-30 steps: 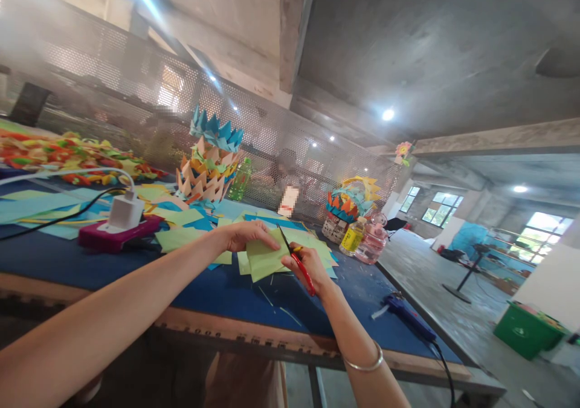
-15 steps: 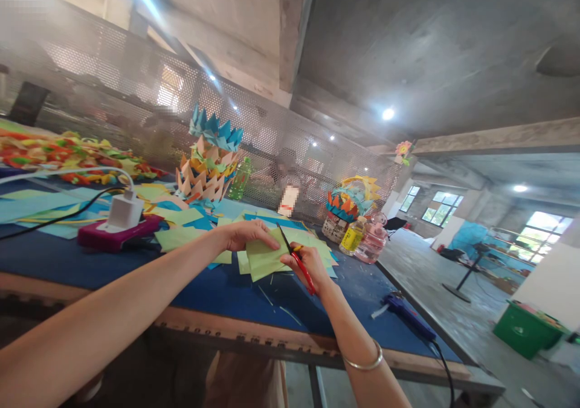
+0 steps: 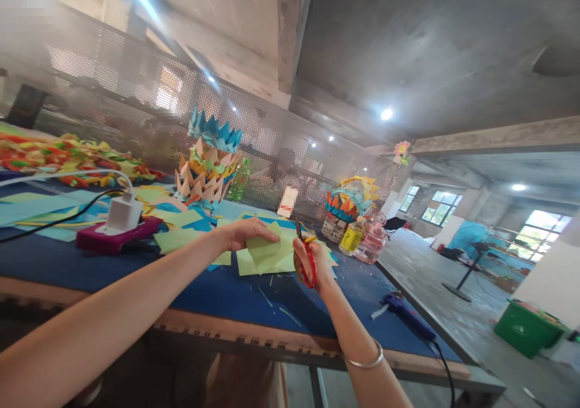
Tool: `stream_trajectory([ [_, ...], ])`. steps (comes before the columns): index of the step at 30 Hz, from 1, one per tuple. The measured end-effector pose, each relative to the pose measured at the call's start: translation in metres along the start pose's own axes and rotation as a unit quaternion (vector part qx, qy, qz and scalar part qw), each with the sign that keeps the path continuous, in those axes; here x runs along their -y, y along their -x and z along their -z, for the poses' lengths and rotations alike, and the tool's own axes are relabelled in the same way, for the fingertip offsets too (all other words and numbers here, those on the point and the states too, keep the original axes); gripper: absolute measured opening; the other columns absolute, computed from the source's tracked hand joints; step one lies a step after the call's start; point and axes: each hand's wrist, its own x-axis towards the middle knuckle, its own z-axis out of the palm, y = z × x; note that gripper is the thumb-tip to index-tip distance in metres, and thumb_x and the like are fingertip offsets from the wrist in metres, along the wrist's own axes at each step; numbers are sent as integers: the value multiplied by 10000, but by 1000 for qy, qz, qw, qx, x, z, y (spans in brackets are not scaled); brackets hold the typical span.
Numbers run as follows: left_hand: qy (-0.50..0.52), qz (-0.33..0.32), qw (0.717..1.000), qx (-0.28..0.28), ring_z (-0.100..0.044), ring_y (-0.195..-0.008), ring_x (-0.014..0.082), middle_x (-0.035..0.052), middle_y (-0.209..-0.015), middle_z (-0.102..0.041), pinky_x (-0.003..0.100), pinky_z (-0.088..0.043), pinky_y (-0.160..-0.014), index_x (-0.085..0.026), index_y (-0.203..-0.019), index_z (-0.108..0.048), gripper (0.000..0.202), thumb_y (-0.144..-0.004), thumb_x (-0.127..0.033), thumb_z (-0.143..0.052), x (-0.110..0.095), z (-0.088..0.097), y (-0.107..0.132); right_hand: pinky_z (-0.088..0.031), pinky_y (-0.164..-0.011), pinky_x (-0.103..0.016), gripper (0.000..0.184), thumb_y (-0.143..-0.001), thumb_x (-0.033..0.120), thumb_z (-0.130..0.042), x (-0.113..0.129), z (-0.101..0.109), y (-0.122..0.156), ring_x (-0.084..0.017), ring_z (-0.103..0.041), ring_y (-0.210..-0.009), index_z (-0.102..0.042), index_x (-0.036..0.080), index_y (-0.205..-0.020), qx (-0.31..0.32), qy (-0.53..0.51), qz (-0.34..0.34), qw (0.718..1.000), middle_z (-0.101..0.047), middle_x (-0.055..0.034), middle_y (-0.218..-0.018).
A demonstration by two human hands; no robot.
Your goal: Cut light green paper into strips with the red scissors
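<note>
My left hand (image 3: 252, 233) pinches a light green sheet of paper (image 3: 266, 254) by its left side, over the blue tabletop. In my right hand (image 3: 319, 263) is a pair of scissors (image 3: 310, 271) with red handles and dark blades, held just right of the sheet. The blades point up and away from me and look apart from the paper. Beneath lie more green sheets (image 3: 248, 265), spread over the table. Thin paper strips (image 3: 290, 316) are scattered on the blue surface in front.
A glue gun (image 3: 410, 317) lies at the right edge. Behind stand a yellow-labelled bottle (image 3: 352, 236), a pink jug (image 3: 371, 242) and stacked paper crowns (image 3: 208, 175). A white charger sits in a purple power strip (image 3: 97, 239) at left, near heaped colourful paper pieces (image 3: 81, 160).
The scissors have come away from the sheet's edge, turning more upright and slightly right. My left hand keeps the paper, which is tilted differently.
</note>
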Motion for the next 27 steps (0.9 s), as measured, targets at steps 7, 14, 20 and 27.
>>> stream_trajectory([
  [7,152,-48,980,-118,-646,-600,188,82,-677,-706,292,-518,-618,-109,-696,-678,220,-562,-246,-787,-1,-14,-6,-250,-339,-181,340,-714,484,-647,5,-8,-3,-57,-307,-300,-488,185,-739,23,-129,-35,991,-374,108,-353],
  [14,229,-90,963,-107,-643,-620,148,55,-709,-713,224,-506,-613,-106,-757,-675,188,-623,-209,-756,0,-21,-8,-262,-373,-189,283,-652,347,-689,5,-10,-2,-51,-333,-331,-469,174,-608,38,-169,-77,982,-398,92,-360],
  [20,221,-98,962,-127,-655,-728,181,71,-762,-714,261,-517,-725,-116,-789,-669,257,-575,-211,-776,3,-15,-11,-222,-375,-195,246,-642,332,-668,7,-7,-6,-48,-311,-338,-475,180,-649,-48,-184,-63,980,-345,110,-398],
  [27,46,-43,996,-62,-660,-661,186,72,-696,-704,291,-519,-686,-118,-675,-667,249,-511,-247,-806,3,-10,-6,-203,-381,-225,217,-642,344,-644,4,3,-12,-68,-277,-345,-483,200,-636,-146,-203,-29,968,-320,98,-394],
])
